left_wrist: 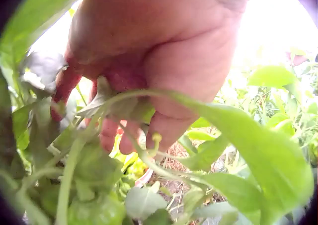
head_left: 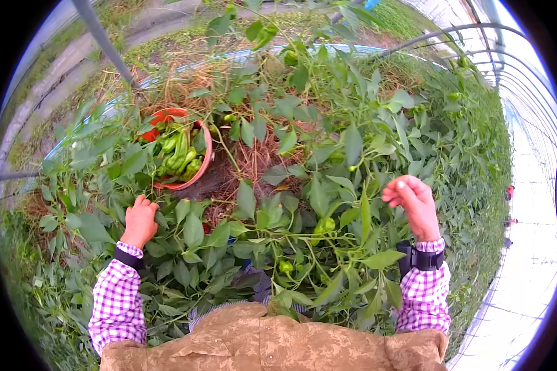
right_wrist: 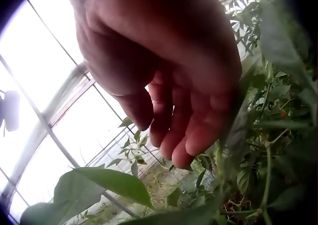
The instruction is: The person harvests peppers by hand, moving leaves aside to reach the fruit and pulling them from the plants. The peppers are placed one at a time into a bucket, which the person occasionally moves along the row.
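A reddish-orange bucket [head_left: 208, 154] with green peppers [head_left: 179, 151] in it sits among the plants, left of centre in the head view. Just below its near rim is my left hand [head_left: 140, 222], fingers pointing toward the bucket. In the left wrist view, leaves and stems overlap that hand's fingers [left_wrist: 112, 135], partly hiding them. My right hand [head_left: 413, 204] is raised over the foliage at the right. Its fingers [right_wrist: 181, 155] hang loosely bent with nothing between them and the thumb. Between the hands, green peppers [head_left: 325, 226] hang on a leafy branch.
Dense pepper plants [head_left: 464, 142] surround both hands, and leaves [head_left: 384, 260] stand close by the right wrist. Dry straw [head_left: 254, 164] covers the soil beside the bucket. A metal pole [head_left: 105, 46] rises at upper left; greenhouse hoops [head_left: 513, 55] arch at the right.
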{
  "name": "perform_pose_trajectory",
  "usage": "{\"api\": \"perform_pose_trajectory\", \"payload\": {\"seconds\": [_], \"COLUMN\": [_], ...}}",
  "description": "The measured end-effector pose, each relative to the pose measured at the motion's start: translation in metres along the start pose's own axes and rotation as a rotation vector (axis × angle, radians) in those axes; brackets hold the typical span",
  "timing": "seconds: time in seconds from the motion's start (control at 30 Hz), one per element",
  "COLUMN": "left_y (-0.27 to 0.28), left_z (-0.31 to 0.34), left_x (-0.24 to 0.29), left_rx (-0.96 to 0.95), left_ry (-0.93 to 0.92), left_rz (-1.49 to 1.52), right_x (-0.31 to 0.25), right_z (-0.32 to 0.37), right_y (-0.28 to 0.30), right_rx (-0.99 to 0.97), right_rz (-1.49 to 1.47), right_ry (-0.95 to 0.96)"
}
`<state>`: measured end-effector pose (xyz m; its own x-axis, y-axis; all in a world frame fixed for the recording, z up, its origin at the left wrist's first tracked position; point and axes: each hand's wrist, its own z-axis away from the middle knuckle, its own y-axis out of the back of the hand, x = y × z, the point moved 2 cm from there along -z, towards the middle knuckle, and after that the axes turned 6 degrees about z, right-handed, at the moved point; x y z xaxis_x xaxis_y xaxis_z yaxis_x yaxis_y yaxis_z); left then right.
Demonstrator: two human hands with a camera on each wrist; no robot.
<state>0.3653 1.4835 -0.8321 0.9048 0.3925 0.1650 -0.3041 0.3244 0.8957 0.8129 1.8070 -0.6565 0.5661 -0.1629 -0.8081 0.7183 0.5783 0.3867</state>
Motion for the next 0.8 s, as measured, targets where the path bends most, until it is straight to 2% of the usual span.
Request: {"api": "perform_pose_trajectory", "payload": {"seconds": [0.03,0.1,0.17,0.2,0.27,0.3,0.33,0.37,0.4,0.43,0.47,0.5,0.57,0.63,0.67,0.7,0.77,0.8], "left_y": [0.007,0.032,0.066,0.072,0.083,0.077,0.071,0.064,0.06,0.046,0.043,0.03,0.017,0.006,-0.001,-0.009,-0.004,0.004], "left_z": [-0.002,-0.01,-0.025,-0.038,-0.067,-0.087,-0.107,-0.122,-0.133,-0.145,-0.149,-0.158,-0.16,-0.159,-0.166,-0.167,-0.163,-0.162], "left_x": [0.007,0.029,0.075,0.096,0.15,0.172,0.195,0.218,0.241,0.262,0.282,0.298,0.32,0.331,0.333,0.331,0.329,0.332], "left_rx": [-0.033,-0.073,-0.074,-0.035,0.052,0.023,-0.155,-0.229,-0.296,-0.231,-0.32,-0.462,-0.513,-0.59,-0.57,-0.566,-0.632,-0.578], "left_ry": [-0.001,-0.001,-0.113,-0.214,-0.389,-0.504,-0.497,-0.468,-0.388,-0.472,-0.407,-0.322,-0.342,-0.288,-0.357,-0.361,-0.247,-0.258], "left_rz": [-0.027,-0.057,0.047,0.021,0.334,0.508,0.812,0.971,1.004,1.102,1.249,1.411,1.539,1.637,1.462,1.452,1.56,1.481], "right_x": [0.019,0.05,0.063,0.079,0.119,0.135,0.158,0.167,0.175,0.211,0.172,0.165,0.18,0.212,0.201,0.195,0.189,0.226], "right_z": [0.007,0.006,0.003,-0.006,-0.031,-0.046,-0.067,-0.078,-0.088,-0.113,-0.111,-0.12,-0.144,-0.169,-0.168,-0.162,-0.146,-0.159], "right_y": [0.015,0.033,0.029,0.026,0.013,0.005,-0.005,-0.016,-0.024,-0.034,-0.054,-0.066,-0.072,-0.086,-0.09,-0.087,-0.085,-0.1], "right_rx": [0.102,0.142,0.014,-0.111,-0.205,-0.243,-0.24,-0.2,-0.158,-0.146,0.064,0.219,0.205,0.312,0.435,0.44,0.517,0.543], "right_rz": [-0.077,-0.078,0.158,0.218,0.129,0.063,0.047,-0.055,-0.156,-0.563,-0.307,-0.392,-0.179,-0.173,-0.199,-0.207,-0.067,-0.493], "right_ry": [-0.039,-0.142,-0.31,-0.305,-0.453,-0.458,-0.486,-0.343,-0.198,-0.198,-0.136,-0.194,-0.206,0.041,0.268,0.274,0.067,0.231]}}
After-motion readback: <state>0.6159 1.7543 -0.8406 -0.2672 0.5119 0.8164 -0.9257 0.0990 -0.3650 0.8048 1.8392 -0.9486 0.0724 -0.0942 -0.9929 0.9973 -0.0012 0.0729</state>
